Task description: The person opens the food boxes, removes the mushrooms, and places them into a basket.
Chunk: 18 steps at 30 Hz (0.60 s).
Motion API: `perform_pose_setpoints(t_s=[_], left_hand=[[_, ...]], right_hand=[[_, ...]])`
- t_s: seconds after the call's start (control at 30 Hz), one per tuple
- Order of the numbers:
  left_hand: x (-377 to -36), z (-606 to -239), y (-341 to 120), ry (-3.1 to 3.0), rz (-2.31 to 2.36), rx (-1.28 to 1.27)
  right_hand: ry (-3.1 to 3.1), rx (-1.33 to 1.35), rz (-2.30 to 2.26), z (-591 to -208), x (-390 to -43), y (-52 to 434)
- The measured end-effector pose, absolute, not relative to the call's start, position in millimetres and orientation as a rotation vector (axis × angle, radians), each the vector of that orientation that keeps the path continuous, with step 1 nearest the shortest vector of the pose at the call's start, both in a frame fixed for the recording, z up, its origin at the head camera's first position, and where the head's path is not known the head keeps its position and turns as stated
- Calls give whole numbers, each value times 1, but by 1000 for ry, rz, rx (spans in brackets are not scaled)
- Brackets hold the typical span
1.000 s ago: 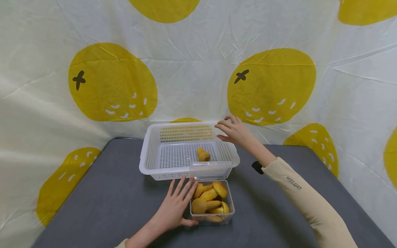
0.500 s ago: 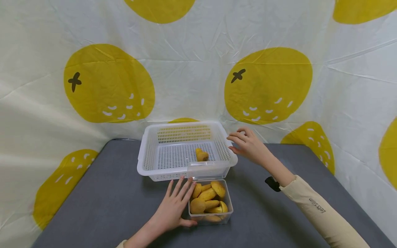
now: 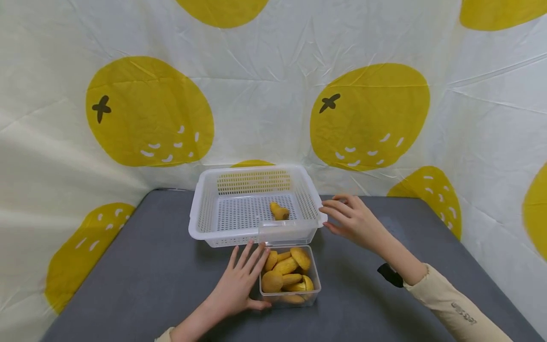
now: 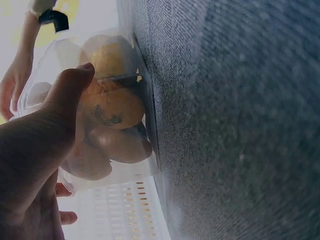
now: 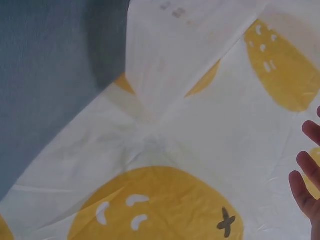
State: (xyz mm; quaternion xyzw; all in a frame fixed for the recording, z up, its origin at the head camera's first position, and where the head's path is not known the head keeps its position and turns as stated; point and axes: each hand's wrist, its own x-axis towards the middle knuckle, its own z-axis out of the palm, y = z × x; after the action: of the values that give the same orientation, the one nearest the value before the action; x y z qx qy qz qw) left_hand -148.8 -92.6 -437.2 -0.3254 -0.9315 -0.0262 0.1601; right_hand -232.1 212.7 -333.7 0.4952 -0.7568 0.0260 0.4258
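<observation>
My left hand (image 3: 235,289) lies against the left side of a clear plastic box (image 3: 290,293), fingers straight and spread along its rim, thumb at the near corner. In the left wrist view, the thumb (image 4: 75,80) overlaps the box wall. Several yellow-brown mushrooms (image 3: 287,267) fill the box. Behind it stands a white perforated basket (image 3: 231,236) with one mushroom (image 3: 279,212) on its floor. My right hand (image 3: 352,222) hovers at the basket's right rim, fingers loosely bent and holding nothing. Only some of its fingertips (image 5: 310,165) show in the right wrist view.
A smooth see-through panel (image 3: 288,232) covers the right part of the basket's front. Both containers stand on a dark grey cloth-covered table (image 3: 141,266). Close behind the basket hangs a white curtain (image 3: 260,109) with large yellow fruit prints.
My right hand has moved from over the basket's right side outward to the right and nearer. The mushroom in the basket has turned slightly. My left hand has stayed at the box.
</observation>
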Motion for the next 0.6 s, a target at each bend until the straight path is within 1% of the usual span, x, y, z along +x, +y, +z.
perform_pose_setpoints(t_s=[0.33, 0.6], left_hand=[[-150, -435, -95, -2680, -82, -935], [-150, -434, -94, -2677, -100, -938]], right_hand=[[-1843, 1278, 85, -345, -197, 197], [-1877, 1310, 58, -352, -180, 186]])
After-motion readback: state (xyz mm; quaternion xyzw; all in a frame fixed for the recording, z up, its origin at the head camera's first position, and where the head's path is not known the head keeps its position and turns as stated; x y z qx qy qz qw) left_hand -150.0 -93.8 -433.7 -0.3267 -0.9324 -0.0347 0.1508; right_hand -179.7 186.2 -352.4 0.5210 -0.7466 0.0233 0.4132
